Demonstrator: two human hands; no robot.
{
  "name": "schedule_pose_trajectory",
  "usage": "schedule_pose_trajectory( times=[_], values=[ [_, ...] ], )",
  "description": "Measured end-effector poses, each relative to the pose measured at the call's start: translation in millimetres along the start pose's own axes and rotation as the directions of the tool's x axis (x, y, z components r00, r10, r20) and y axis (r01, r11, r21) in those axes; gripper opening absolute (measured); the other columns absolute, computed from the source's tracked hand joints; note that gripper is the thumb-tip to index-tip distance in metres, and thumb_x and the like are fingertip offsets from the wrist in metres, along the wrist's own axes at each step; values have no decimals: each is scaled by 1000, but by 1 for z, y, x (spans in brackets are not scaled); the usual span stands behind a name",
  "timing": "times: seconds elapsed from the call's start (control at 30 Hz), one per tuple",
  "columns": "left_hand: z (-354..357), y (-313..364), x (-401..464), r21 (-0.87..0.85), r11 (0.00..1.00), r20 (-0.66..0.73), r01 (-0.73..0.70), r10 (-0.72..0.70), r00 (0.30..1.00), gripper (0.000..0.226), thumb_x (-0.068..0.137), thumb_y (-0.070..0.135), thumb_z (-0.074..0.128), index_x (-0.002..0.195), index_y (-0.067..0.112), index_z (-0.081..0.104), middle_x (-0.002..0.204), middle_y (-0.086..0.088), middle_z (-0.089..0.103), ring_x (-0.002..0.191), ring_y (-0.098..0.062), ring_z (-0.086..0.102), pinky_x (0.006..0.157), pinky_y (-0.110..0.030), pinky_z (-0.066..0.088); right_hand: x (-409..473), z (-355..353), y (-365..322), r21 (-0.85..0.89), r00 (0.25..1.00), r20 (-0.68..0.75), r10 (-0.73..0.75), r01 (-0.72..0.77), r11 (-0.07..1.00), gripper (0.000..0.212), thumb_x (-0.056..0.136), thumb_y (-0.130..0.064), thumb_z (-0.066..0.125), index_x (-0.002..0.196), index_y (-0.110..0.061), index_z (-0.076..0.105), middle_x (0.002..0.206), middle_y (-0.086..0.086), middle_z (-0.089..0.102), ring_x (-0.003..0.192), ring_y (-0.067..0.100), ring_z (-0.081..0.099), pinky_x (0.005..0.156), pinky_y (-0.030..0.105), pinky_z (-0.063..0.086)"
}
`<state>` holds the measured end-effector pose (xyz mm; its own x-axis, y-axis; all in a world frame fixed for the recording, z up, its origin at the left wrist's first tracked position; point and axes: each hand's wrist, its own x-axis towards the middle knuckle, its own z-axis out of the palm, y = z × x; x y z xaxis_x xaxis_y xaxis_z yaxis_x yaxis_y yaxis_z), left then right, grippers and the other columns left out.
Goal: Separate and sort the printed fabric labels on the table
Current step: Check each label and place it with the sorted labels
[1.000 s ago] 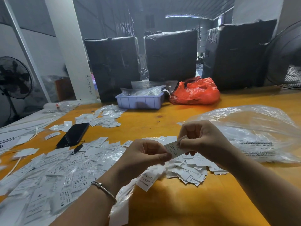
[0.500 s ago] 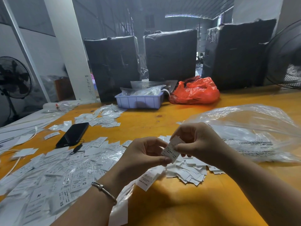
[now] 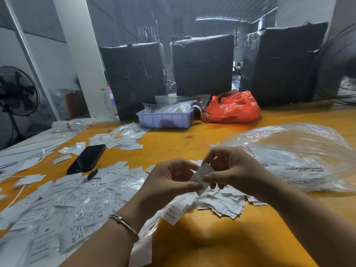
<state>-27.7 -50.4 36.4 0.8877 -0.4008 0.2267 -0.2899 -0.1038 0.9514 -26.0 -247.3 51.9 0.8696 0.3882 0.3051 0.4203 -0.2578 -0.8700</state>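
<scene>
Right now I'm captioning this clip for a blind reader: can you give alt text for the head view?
Both hands, left hand and right hand, pinch a white printed label over an orange table. A loose label pile lies beneath, more labels spread left beside a black phone, and a clear plastic bag lies right.

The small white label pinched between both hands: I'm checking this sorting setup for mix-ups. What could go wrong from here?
1. The small white printed label, pinched by the left hand and right hand, hangs over the loose white label pile; dropped, it may get lost there.
2. The crinkled clear plastic bag lies against that pile, so labels could slip under it.
</scene>
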Motion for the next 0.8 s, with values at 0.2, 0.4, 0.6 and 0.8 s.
schedule_pose_trajectory(
  times=[0.2,0.4,0.6,0.8],
  values=[
    [1,1,0,-11,1000,28,12,-12,1000,35,72,-4,78,104,5,68,94,-11,76,89,-23,73,73,-23,57,-1,-1,-2,-7,995,-87,-52,51,999,35,77,0,74,107,-11,58,65,15,68,52,18,57,49,25,46],
    [-1,-1,0,-53,998,17,19,-18,1000,34,75,-7,74,106,5,67,94,-16,75,85,-25,73,69,-23,55,-3,8,-2,-98,1000,-11,-15,14,995,47,77,0,74,116,-14,52,63,9,66,55,16,59,54,29,48],
    [-2,-2,1,-28,1000,-25,-5,4,1000,31,77,-4,74,106,6,68,95,-14,75,88,-26,73,72,-25,57,-3,13,-5,-136,997,-71,-7,-2,991,40,80,-27,72,113,-12,54,75,11,68,61,15,60,60,33,49],
    [-5,-1,3,-66,997,-191,-36,23,981,26,80,0,71,101,16,69,92,-4,76,85,-14,72,73,-22,58,-5,9,-5,-59,996,-82,36,-41,997,49,70,-13,83,110,-13,55,78,7,73,74,31,69,71,48,55]
  ],
)
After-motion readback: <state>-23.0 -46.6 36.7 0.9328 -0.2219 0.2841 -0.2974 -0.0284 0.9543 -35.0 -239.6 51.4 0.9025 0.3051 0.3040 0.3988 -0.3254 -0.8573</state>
